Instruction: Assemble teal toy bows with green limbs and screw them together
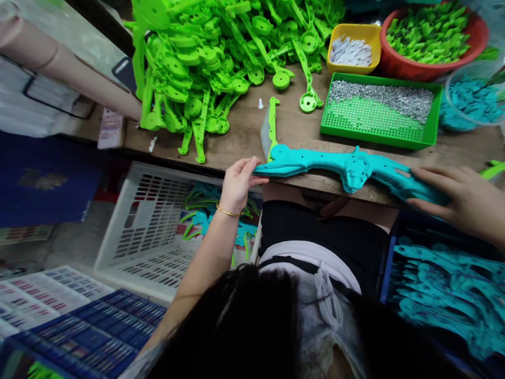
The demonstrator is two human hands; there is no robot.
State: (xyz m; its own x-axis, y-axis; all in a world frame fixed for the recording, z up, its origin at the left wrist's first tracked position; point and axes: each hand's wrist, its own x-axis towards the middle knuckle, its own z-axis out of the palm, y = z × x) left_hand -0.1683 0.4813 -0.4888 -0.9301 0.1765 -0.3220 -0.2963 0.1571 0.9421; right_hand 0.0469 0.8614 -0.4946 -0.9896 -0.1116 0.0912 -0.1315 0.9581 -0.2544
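Observation:
A long turquoise plastic toy body [329,160] lies along the table's front edge, with a raised, head-like shape in its middle. My left hand [240,181] pinches its narrow left end between thumb and fingers. At its wide right end, my right hand [460,197] grips with the thumb and fingers on either side; that hand is slightly blurred. A green arm with a translucent blade-like piece [267,129] points away from the table edge at the body's left part. How the two are joined is hidden.
Behind lie a heap of green plastic arms [189,68], a green tray [381,138] of small metal pieces, a yellow box [334,66] of white pieces and a red bowl [414,68]. Below stand a white crate [136,231] and a blue crate [389,268] of turquoise parts.

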